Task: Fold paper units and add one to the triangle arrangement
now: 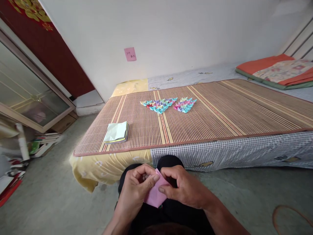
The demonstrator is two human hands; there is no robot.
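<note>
Over my lap, both hands pinch a small pink sheet of paper (155,195). My left hand (136,188) grips its left side with thumb and fingers closed. My right hand (182,186) presses its upper right edge with curled fingers. The paper is partly folded and half hidden by my fingers. On the striped bamboo mat (220,114) ahead lie two flat clusters of folded coloured paper pieces (160,105) (185,104). A stack of pale green paper sheets (116,132) sits near the mat's front left corner.
The mat covers a low bed with a yellow sheet (105,168) and a checked sheet (232,151). Folded orange bedding (276,71) lies far right. A pink note (130,54) is on the wall. A glass-fronted cabinet (29,94) and books (44,143) stand left.
</note>
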